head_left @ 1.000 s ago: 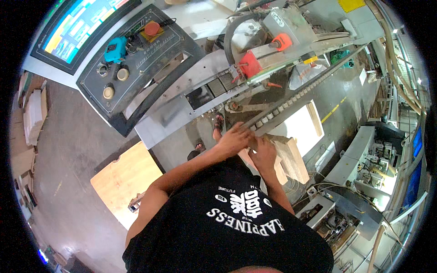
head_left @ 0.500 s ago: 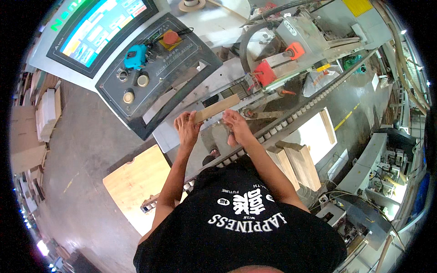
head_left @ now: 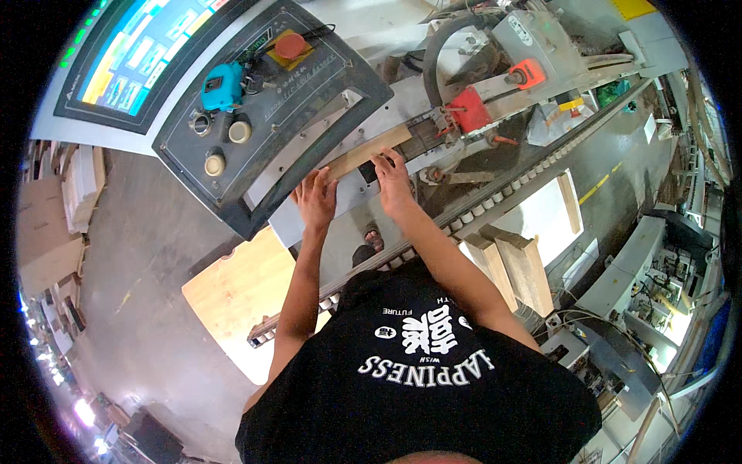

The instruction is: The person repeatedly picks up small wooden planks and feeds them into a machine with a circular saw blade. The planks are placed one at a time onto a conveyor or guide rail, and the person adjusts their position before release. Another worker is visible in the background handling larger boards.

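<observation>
A narrow light-brown wooden strip [head_left: 357,157] lies slantwise on the machine's metal bed, below the control panel. My left hand [head_left: 315,203] holds its left end, with the fingers on top and along the near edge. Closer to the right end, my right hand [head_left: 394,182] has its bent fingertips against the near edge; the thumb's contact is hard to make out. Just past the strip's right end runs a dark guide track [head_left: 425,136], which leads to a red block-shaped machine part [head_left: 469,110].
Over the strip stands a control panel [head_left: 270,116] with buttons, a red stop knob [head_left: 291,46] and a teal device [head_left: 222,87]. A roller rail [head_left: 495,203] passes in front of me. Wooden boards [head_left: 519,267] stand right; a pale wooden panel [head_left: 243,290] lies left.
The strip has moved away from me onto the machine bed, beside the guide. My right hand, apart from the strip before, now touches its near edge. My view has shifted slightly.
</observation>
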Motion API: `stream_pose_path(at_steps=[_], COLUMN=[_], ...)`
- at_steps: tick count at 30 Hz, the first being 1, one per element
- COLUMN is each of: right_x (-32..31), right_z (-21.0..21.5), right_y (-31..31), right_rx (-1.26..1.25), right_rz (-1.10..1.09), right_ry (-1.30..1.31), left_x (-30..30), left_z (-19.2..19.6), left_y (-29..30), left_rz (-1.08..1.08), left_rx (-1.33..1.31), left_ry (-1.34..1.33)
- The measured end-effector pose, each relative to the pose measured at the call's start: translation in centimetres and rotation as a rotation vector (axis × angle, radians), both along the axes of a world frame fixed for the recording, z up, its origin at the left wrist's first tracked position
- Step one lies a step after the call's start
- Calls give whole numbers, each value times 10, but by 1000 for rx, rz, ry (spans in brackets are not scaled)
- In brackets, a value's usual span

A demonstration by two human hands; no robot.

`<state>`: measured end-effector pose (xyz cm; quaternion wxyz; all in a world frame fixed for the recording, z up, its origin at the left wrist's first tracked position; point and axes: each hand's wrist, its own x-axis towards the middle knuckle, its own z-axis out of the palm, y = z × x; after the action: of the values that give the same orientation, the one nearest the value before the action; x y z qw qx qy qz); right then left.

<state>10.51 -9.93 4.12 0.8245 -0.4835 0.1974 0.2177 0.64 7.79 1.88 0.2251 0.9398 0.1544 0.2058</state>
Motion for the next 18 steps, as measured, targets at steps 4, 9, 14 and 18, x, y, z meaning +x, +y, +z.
stream_pose_path(at_steps=[4, 9, 14, 18], right_x=[0, -8, 4, 19], right_z=[-4, -9, -4, -7], right_y=[-2, 2, -14, -25], right_rx=[77, 78, 106, 134], right_rz=[43, 30, 36, -14], right_ry=[-12, -157, -83, -149], left_x=[-13, -11, 2, 19], left_z=[-7, -2, 11, 8], left_y=[17, 23, 10, -3], left_rz=[-124, -203, -217, -273], left_rx=[69, 15, -46, -4], left_ry=[-55, 82, 172, 107])
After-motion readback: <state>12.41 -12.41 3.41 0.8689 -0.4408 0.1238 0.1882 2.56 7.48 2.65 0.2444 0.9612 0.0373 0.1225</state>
